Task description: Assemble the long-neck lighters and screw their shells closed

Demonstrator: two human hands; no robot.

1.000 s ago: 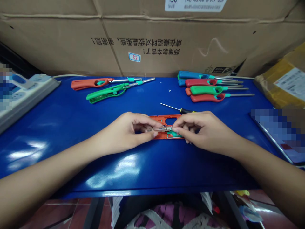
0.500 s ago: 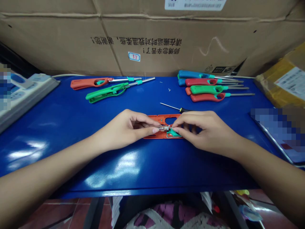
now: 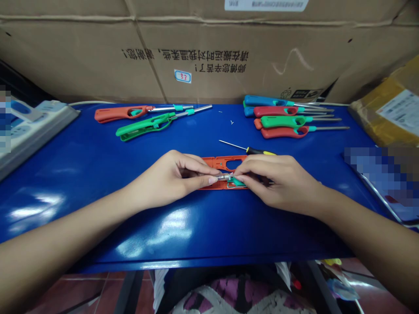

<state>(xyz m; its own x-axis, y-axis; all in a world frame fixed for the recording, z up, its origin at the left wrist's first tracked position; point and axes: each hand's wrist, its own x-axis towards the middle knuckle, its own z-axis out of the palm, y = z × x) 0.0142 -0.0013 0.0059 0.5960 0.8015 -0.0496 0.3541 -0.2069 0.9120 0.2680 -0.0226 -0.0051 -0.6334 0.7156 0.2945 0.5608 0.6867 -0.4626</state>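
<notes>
An open orange lighter shell (image 3: 225, 163) lies flat in the middle of the blue table (image 3: 98, 174). My left hand (image 3: 172, 176) pinches a thin metal tube (image 3: 224, 177) over the shell, thumb and fingers closed on it. My right hand (image 3: 278, 181) meets it from the right, fingers closed on a small teal piece (image 3: 238, 182) at the tube's end. A thin screwdriver with a black and yellow handle (image 3: 252, 150) lies just behind my right hand.
Two long lighters, orange (image 3: 121, 114) and green (image 3: 144, 126), lie at the back left. Several lighters (image 3: 281, 122) are stacked at the back right. Cardboard boxes (image 3: 209, 48) wall the far side. A power strip (image 3: 32, 126) sits left, a yellow parcel (image 3: 393, 109) right.
My left hand has slid a little right along the metal tube, so less of it shows. My right hand has lowered slightly, uncovering the screwdriver handle.
</notes>
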